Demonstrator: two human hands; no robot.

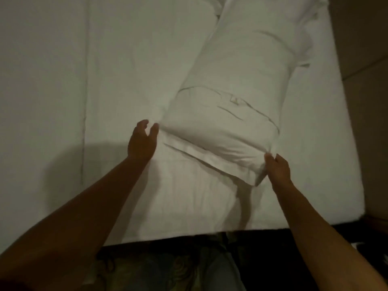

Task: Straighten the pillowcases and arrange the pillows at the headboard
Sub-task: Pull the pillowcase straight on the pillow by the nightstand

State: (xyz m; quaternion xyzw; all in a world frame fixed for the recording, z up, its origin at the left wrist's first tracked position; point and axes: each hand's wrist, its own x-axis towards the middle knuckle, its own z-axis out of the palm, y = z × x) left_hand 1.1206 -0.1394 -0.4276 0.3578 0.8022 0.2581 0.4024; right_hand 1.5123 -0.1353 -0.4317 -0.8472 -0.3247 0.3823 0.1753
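A white pillow (226, 122) in a white pillowcase lies slantwise on the bed, its near end toward me. The pillowcase's loose flap (210, 160) sticks out flat under that near end. My left hand (142, 141) is at the pillow's near left corner, fingers apart, touching or almost touching the cloth and holding nothing. My right hand (278, 170) pinches the pillowcase at the near right corner. A second white pillow (273, 24) lies beyond the first, toward the top right, partly out of frame.
The white sheet of the bed (84, 80) fills the left and middle. The headboard side and a brown wall (365, 101) run along the right. The mattress's near edge (189, 234) meets a dark floor with a patterned rug below.
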